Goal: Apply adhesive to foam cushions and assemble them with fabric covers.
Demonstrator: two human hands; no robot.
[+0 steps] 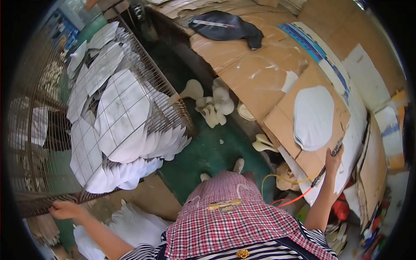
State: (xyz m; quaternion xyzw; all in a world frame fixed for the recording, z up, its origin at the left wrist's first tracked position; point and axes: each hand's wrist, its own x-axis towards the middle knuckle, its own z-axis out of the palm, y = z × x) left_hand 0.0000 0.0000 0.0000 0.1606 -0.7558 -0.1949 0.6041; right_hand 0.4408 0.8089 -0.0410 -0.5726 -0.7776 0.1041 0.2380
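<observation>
At lower left, my left hand has its fingers curled at the near edge of a wire rack, seemingly gripping it. The rack's mesh holds many thin white rounded sheets in overlapping layers, their lower edges fanned out. On the right, my right hand is wrapped round a dark, slim tool with an orange-red hose trailing from its lower end; its exact kind cannot be made out. Just beyond that hand, a stack of white oval sheets lies on a cardboard-covered table.
A dark grey flat piece rests at the table's far end. Cream-coloured curved pieces lie on the green floor between rack and table. A yellow hose loops beside the table. White sheets are piled at lower left.
</observation>
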